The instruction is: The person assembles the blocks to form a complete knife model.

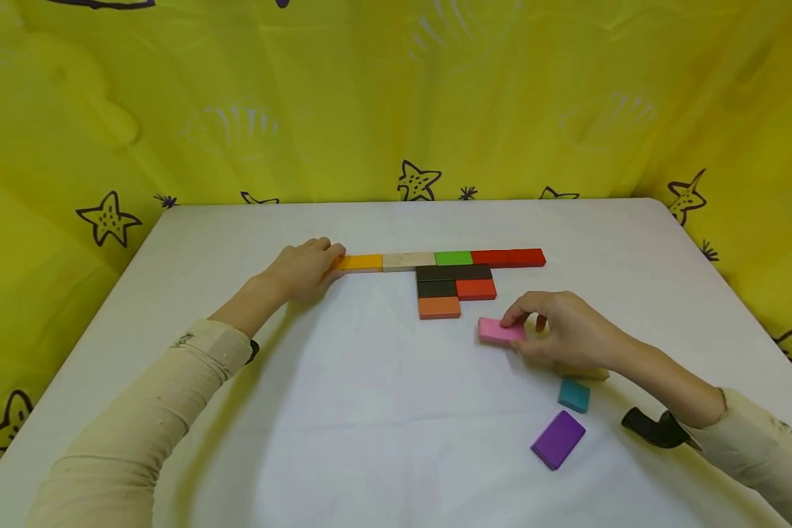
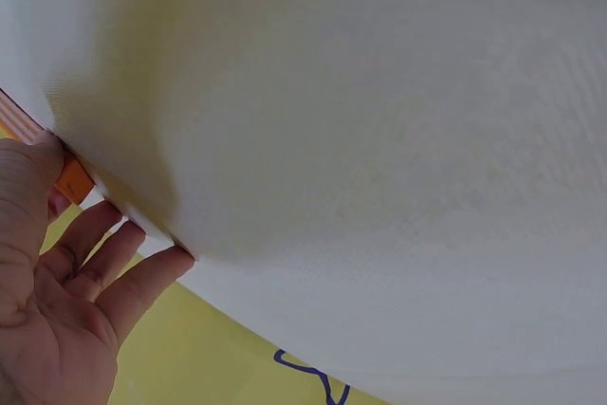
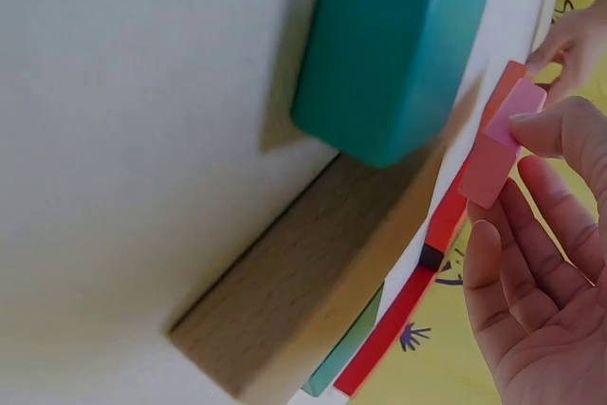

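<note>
At the far left end of a row of blocks, my left hand (image 1: 306,270) pinches an orange block (image 1: 361,262) between thumb and finger; its other fingertips touch the cloth. The row continues with a plain wooden block (image 1: 409,262), a green block (image 1: 453,258) and red blocks (image 1: 508,257). Beneath it lie dark blocks (image 1: 437,289), a red block (image 1: 476,290) and a brownish-orange block (image 1: 439,307). My right hand (image 1: 570,328) pinches a pink block (image 1: 495,330), to the right of the brownish-orange one. The right wrist view shows the pink block (image 3: 503,144) between thumb and fingers.
Near my right wrist lie a second wooden block (image 1: 584,373), partly hidden by the hand, and a teal block (image 1: 574,395). A purple block (image 1: 558,440) is nearer the front. White cloth (image 1: 343,411) covers the table, with a yellow patterned curtain (image 1: 343,95) behind it.
</note>
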The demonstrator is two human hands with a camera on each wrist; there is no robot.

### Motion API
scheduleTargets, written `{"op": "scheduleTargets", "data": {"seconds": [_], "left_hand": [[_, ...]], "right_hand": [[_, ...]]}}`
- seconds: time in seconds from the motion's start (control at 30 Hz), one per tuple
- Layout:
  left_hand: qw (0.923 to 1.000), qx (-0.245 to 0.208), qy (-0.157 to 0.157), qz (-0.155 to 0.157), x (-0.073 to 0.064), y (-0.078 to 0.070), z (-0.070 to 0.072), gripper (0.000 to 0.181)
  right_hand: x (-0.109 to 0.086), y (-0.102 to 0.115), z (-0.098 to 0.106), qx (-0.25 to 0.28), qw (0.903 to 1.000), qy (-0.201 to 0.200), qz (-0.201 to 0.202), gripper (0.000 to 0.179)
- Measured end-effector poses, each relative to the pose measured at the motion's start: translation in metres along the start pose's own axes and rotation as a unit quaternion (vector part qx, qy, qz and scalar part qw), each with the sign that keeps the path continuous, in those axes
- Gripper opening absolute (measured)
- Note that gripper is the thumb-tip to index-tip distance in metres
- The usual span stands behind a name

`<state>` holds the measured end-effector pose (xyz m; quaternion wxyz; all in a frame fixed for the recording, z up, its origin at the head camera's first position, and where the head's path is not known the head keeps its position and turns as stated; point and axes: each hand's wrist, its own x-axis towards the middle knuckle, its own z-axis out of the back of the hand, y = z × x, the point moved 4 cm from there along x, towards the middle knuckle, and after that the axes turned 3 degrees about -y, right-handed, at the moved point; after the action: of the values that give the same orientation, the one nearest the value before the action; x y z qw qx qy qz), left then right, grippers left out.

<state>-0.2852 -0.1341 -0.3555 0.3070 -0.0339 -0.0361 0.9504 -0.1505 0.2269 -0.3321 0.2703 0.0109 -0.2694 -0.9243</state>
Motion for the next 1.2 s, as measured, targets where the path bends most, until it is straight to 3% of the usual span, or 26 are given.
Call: {"op": "scheduleTargets", "data": {"seconds": [0.63,1.2], "left_hand": [[1.0000,-0.001,-0.001,0.004,-0.001,-0.002,0.001,0.036],[1.0000,0.005,-0.008,-0.002,-0.001,-0.001,0.000,0.035]], "right_hand": [[0.028,-0.009,-0.005,-0.030,0.9993,0.013,-0.017,0.025],[0.040,-0.010,-0.009,-0.034,0.9993,0.015,0.007,0.023]]}}
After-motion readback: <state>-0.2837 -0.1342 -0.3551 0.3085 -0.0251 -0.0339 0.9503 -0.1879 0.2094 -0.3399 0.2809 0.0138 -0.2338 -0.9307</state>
